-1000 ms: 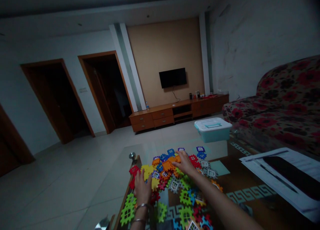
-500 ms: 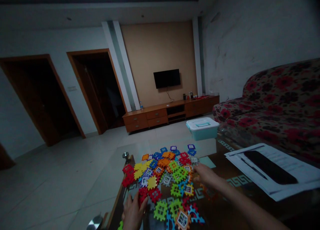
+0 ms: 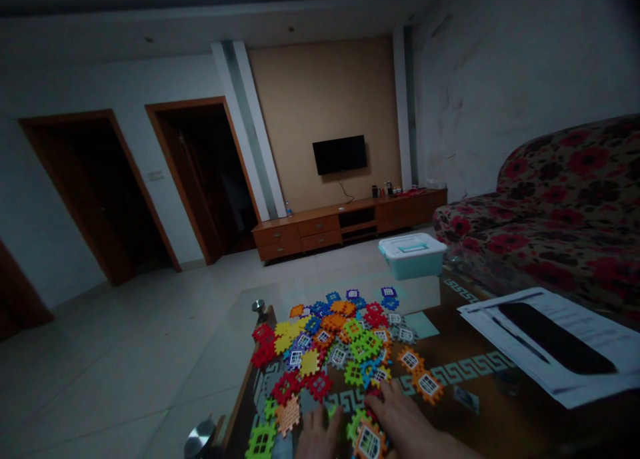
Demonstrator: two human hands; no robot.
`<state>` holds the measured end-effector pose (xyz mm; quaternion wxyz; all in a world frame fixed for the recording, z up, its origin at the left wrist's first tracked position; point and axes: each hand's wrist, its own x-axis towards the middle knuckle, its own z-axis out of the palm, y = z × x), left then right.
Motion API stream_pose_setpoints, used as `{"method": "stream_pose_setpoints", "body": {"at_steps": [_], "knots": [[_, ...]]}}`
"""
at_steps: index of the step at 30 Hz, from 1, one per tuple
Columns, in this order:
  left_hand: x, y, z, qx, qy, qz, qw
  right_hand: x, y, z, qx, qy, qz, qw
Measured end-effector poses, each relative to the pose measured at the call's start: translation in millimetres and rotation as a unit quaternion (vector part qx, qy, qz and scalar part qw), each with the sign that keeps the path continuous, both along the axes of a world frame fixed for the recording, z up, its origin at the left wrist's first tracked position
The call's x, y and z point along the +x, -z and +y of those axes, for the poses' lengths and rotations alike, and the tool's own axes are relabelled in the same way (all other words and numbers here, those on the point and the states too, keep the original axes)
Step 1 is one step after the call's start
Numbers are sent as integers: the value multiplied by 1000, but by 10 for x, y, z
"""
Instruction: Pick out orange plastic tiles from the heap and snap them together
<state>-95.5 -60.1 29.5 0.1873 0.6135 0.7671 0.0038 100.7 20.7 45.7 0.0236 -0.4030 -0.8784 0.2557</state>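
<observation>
My left hand (image 3: 320, 436) lay flat and open on the near pieces; my right hand (image 3: 403, 422) rested loosely, gripping nothing. The interlocking plastic tiles (image 3: 340, 342) sprawled across the glass desk (image 3: 465, 352), probably light, stiff and slippery; I'd pinch their notched edges.

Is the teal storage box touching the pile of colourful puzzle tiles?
Apart. The head view shows the teal storage box standing well beyond the pile of colourful tiles, with a bare stretch of the glass table between them.

Left hand (image 3: 320, 436), right hand (image 3: 405, 422) low, fingers spread.
</observation>
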Motion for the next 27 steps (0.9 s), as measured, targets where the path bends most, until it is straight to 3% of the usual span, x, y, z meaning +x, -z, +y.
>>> {"method": "stream_pose_setpoints", "body": {"at_steps": [3, 7, 11, 16, 19, 24, 27], "knots": [[36, -15, 48, 2, 7, 21, 1000, -20, 173, 106, -16, -13, 35, 999], [60, -45, 54, 65, 15, 11, 998, -34, 381, 197, -14, 6, 67, 998], [128, -59, 50, 93, 25, 18, 995, -14, 267, 160, -11, 17, 86, 996], [194, -71, -16, 26, -5, 53, 998, 45, 90, 101, -15, 6, 50, 999], [171, -17, -67, -2, -14, 62, 998, 74, 120, 108, -28, -5, 47, 999], [6, 97, -12, -13, 28, 62, 998, 101, 223, 158, -70, -8, 91, 993], [-145, 121, 45, 7, 46, 46, 998, 97, 232, 205, -68, 5, 105, 992]]}}
